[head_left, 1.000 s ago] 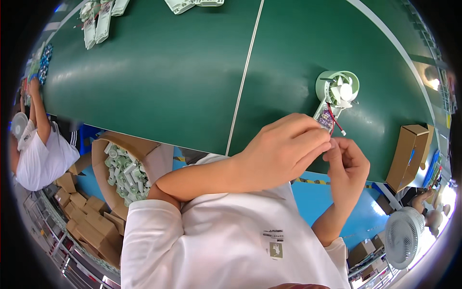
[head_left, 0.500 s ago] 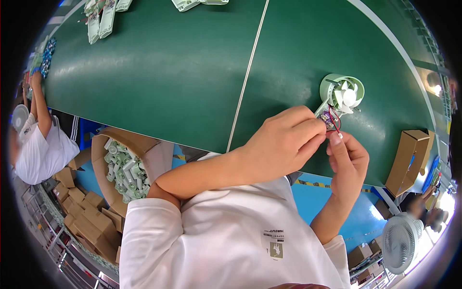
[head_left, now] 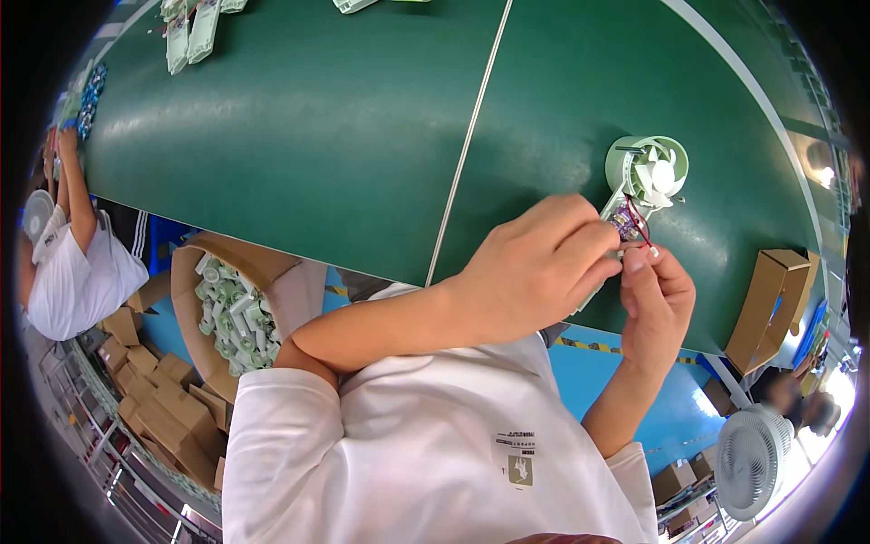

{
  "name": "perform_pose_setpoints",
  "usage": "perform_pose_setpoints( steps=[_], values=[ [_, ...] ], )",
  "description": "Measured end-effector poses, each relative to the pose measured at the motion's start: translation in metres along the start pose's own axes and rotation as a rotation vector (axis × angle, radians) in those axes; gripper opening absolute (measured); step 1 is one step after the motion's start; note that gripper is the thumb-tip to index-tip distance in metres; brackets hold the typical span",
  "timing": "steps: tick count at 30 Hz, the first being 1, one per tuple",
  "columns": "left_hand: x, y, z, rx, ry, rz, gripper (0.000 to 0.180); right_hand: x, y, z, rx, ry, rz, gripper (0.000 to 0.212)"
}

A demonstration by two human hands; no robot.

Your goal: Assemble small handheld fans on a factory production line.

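Note:
A pale green handheld fan [head_left: 618,168] with white blades lies on the green table, its handle open and pointing toward me. A small purple circuit board [head_left: 624,221] shows in the handle, and thin red and black wires [head_left: 640,218] loop out beside it. My left hand [head_left: 548,263] is closed over the handle, its fingertips by the lower edge of the board; they hide part of the handle. My right hand [head_left: 657,295] pinches the wires near a small white connector [head_left: 652,252], close to the left fingertips. What lies between the fingertips is partly hidden.
Several pale green fan parts [head_left: 201,34] lie at the table's far left. A cardboard box [head_left: 285,299] full of pale green parts stands left below the edge. An open carton [head_left: 768,304] sits at right; a person [head_left: 77,272] works far left.
The fan has shifted slightly right and its handle end now shows below my left hand. My right fingertips and the wires have moved a little right.

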State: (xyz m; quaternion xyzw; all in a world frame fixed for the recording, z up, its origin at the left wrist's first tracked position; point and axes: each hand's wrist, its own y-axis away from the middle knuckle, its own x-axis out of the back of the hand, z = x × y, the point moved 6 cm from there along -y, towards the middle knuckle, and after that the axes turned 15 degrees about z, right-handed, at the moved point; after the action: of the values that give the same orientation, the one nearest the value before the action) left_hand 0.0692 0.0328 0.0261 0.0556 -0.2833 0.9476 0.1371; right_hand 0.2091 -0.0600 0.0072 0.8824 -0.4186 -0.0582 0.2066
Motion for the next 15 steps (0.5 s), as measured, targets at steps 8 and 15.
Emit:
perform_pose_setpoints(
  steps=[8, 15],
  values=[
    [-0.003, 0.008, -0.006, 0.062, -0.221, -0.135, 0.041, 0.014, -0.02, -0.008, 0.445, 0.2, 0.065, 0.01],
    [-0.007, 0.01, -0.006, 0.036, -0.259, -0.14, 0.04, -0.001, -0.026, -0.024, 0.776, 0.328, 0.021, 0.015]
  ],
)
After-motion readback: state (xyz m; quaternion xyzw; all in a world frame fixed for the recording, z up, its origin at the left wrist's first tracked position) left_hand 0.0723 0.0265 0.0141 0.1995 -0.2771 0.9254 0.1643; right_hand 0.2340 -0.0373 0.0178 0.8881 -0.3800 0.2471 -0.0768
